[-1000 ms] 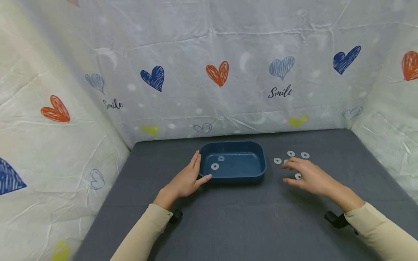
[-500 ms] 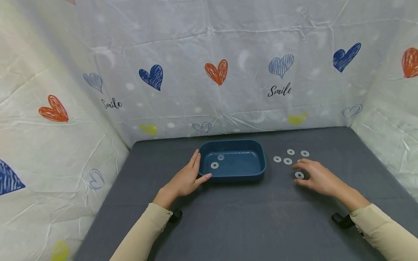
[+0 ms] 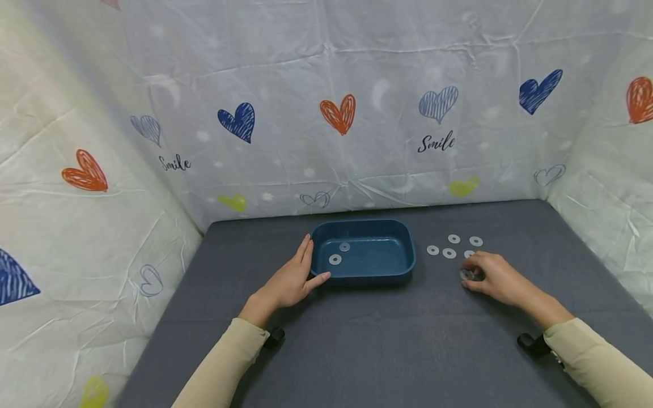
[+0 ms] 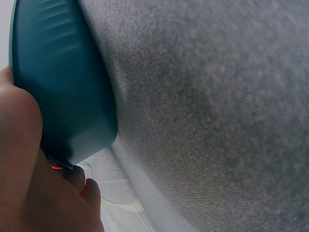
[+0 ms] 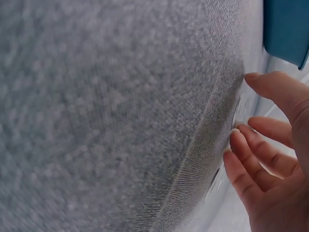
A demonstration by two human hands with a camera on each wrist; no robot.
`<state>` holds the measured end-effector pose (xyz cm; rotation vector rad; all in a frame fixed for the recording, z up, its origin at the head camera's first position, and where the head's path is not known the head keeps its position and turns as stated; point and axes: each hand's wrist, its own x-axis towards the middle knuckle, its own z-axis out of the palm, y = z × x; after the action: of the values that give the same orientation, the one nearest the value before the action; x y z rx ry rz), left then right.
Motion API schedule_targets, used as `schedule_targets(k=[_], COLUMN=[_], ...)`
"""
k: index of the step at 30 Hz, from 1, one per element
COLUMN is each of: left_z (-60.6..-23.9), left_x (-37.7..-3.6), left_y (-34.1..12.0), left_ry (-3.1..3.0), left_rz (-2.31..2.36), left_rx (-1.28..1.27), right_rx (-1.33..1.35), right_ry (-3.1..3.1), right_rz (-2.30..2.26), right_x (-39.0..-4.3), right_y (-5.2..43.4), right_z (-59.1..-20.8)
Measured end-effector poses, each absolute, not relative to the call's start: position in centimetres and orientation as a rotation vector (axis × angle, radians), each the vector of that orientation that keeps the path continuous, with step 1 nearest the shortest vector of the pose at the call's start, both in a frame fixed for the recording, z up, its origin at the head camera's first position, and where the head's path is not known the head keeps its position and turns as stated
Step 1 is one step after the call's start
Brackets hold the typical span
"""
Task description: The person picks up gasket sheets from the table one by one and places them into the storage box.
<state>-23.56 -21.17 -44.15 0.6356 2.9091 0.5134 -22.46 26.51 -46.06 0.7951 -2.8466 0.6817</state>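
A dark blue tray [image 3: 408, 249] stands in the middle of the grey table, with two pale washers [image 3: 335, 259] lying in its left half. My left hand [image 3: 308, 263] rests against the tray's left wall [image 4: 63, 87], fingers straight along the side and thumb at the front corner. To the right of the tray, my right hand [image 3: 471, 273] bends over one washer [image 3: 465, 275] on the cloth, with thumb and fingertips [image 5: 241, 140] closing on it. Several more washers [image 3: 449, 253] lie just beyond that hand.
The grey cloth table [image 3: 367, 340] is walled on three sides by white sheeting [image 3: 336, 68] printed with hearts. Both cream sleeves [image 3: 224, 362] reach in from the near edge. A corner of the tray [image 5: 287, 29] shows in the right wrist view.
My right hand has drawn back to the right from the washer cluster, and its fingers have curled down onto the nearest single washer. The left hand and the tray have stayed put.
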Motion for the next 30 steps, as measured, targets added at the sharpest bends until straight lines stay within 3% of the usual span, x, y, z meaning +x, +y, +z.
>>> schedule_targets(k=[30], left_z=[-44.3], left_x=[-23.6], left_y=[-21.1], left_ry=[2.914], left_rz=[0.522], left_rx=[0.635], right_rx=[0.705], right_ry=[-2.99], right_rz=[0.716], right_x=[-23.8], right_y=[25.7], right_z=[-45.1])
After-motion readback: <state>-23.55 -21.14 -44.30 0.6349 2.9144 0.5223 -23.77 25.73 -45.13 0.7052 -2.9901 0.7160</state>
